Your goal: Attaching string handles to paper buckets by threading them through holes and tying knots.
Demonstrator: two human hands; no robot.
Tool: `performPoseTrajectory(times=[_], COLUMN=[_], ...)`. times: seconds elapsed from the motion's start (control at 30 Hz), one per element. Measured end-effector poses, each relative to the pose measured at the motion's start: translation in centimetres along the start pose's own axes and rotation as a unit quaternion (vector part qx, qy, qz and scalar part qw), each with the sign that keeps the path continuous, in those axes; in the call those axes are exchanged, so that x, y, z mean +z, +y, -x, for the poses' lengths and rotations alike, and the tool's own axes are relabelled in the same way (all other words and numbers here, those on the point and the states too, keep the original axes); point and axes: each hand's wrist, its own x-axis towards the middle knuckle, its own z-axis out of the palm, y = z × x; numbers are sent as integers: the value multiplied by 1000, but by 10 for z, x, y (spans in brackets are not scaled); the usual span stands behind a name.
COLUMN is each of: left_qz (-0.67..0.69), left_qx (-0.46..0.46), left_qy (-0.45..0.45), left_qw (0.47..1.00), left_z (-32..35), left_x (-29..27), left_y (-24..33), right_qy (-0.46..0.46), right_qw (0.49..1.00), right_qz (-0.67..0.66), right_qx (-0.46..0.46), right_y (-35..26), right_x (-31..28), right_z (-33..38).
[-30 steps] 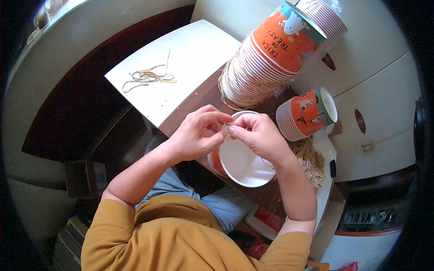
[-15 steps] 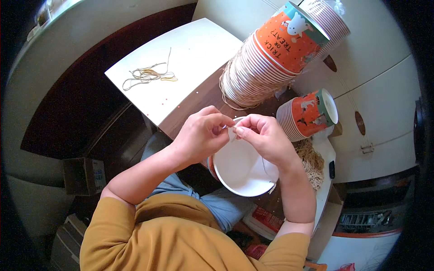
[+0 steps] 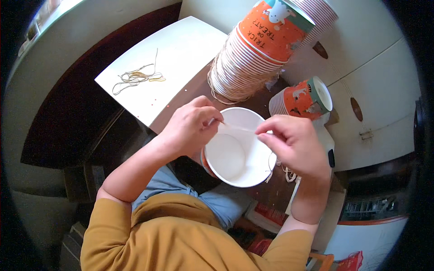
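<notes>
A paper bucket (image 3: 244, 158), white inside with an orange outer wall, stands in front of me with its mouth turned up. My left hand (image 3: 192, 128) is over its left rim, thumb and fingertips pinching the end of a thin cord (image 3: 223, 123). Across the mouth, my right hand (image 3: 296, 142) hovers above the right rim with its fingertips drawn together; a pale, blurred strand seems to run between the two hands. Another bit of cord (image 3: 272, 162) hangs at the bucket's right rim, its end tied or looped there.
A tall stack of orange-printed buckets (image 3: 246, 63) with cords lies behind, next to a shorter stack of buckets (image 3: 300, 100). Loose yellowish cords (image 3: 138, 77) lie on the white tabletop (image 3: 181, 40). More pale cord (image 3: 288, 174) shows by my right wrist.
My hands have parted: the right moved rightward, the left slightly left, stretching the strand between them. More of the bucket's inside shows. The whole view shifted slightly.
</notes>
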Motion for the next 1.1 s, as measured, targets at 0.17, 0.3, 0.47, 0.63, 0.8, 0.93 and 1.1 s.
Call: performPoseTrajectory(times=[0.17, 0.3, 0.47, 0.63, 0.8, 0.93, 1.1], left_qz=[-9, -17, -9, -14, -32, -3, 11], left_qx=[-18, 19, 15, 10, 19, 77, 90], left_qy=[-9, 26, 51, 27, 39, 77, 72], left_qw=[1000, 999, 999, 999, 999, 994, 993], left_z=[1, 2, 6, 9, 6, 10, 10], left_x=[-1, 7, 10, 17, 16, 19, 20], left_y=[0, -1, 2, 8, 8, 6, 12], right_qy=[165, 246, 316, 391, 388, 450, 463], right_qw=[943, 898, 834, 794, 772, 821, 738], right_qz=[-284, -358, -451, -466, -504, -334, -483], right_qx=[61, 68, 14, 2, -10, -109, -82], right_y=[7, 35, 39, 41, 50, 41, 51], right_x=[-8, 4, 7, 15, 28, 46, 40], right_z=[30, 56, 69, 74, 89, 110, 113])
